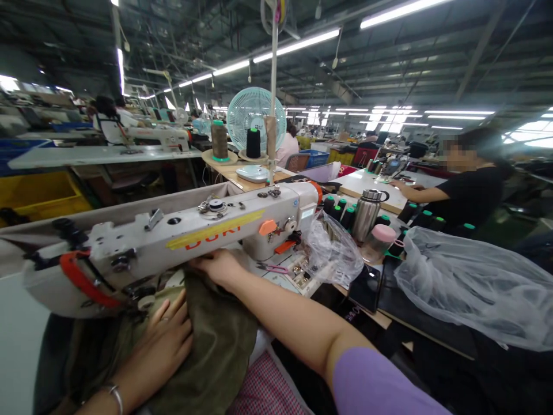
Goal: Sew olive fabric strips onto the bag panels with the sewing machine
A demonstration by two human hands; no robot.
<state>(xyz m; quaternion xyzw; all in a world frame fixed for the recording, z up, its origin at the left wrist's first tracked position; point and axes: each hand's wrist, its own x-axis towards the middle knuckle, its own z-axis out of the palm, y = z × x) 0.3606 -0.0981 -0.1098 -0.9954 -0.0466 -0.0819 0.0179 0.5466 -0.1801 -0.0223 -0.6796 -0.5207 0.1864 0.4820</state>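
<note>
A white sewing machine (207, 225) with orange parts stretches across the view, its needle end at the left. Olive green fabric (216, 340) lies under the machine arm and hangs down at the front. My left hand (166, 340) rests on this fabric near the needle end, its fingers stretched out and slightly apart. Under the middle of the machine arm, my right hand (220, 266) reaches in at the fabric's upper edge. Its fingertips are hidden there, so what they hold cannot be made out.
Right of the machine are pink-handled snips (274, 268), a plastic bag (334, 248), a steel bottle (367, 214), a pink-lidded jar (380, 242), thread cones and a phone (366, 287). A fan (254, 118) stands behind. A person (470, 178) works at the right.
</note>
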